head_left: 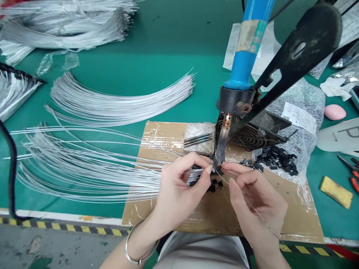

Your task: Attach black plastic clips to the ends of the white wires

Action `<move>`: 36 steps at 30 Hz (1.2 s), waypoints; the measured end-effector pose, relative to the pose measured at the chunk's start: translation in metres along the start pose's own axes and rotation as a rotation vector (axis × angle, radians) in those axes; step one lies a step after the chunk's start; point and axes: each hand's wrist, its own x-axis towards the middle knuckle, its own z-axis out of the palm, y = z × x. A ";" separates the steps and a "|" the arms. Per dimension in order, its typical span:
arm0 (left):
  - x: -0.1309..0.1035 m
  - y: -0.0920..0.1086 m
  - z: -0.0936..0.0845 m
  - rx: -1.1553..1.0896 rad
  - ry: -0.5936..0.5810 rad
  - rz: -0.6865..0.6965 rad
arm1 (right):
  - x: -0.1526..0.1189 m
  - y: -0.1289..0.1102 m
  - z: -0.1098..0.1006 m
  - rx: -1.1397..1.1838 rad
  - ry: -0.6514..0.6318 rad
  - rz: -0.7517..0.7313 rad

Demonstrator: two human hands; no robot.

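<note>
Iron tip [221, 151] points down over the cardboard [157, 142] so the left hand [179, 186], pinching a wire end [196, 172], and the right hand [252, 194], pinching solder strand [252, 207], meet beneath it.

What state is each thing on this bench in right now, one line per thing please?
Soldering iron: clamped tip-down over the cardboard.
Left hand: pinching white wire ends at the iron's tip.
Right hand: pinching a thin solder wire toward the tip.
White wires: fanned loose across the green mat.
Black components: heaped loose on bubble wrap.
Cardboard: taped flat.
</note>
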 end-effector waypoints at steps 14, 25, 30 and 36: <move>-0.002 -0.003 0.000 0.030 0.001 0.031 | -0.001 -0.003 0.003 0.017 0.026 0.014; -0.001 -0.003 0.002 0.051 0.026 0.044 | -0.002 0.000 0.002 -0.045 0.023 -0.035; -0.001 -0.004 0.002 0.051 0.017 0.033 | -0.003 0.002 0.002 -0.053 0.024 -0.036; -0.002 -0.002 0.002 0.043 0.013 0.032 | -0.004 0.001 0.004 -0.054 0.040 -0.036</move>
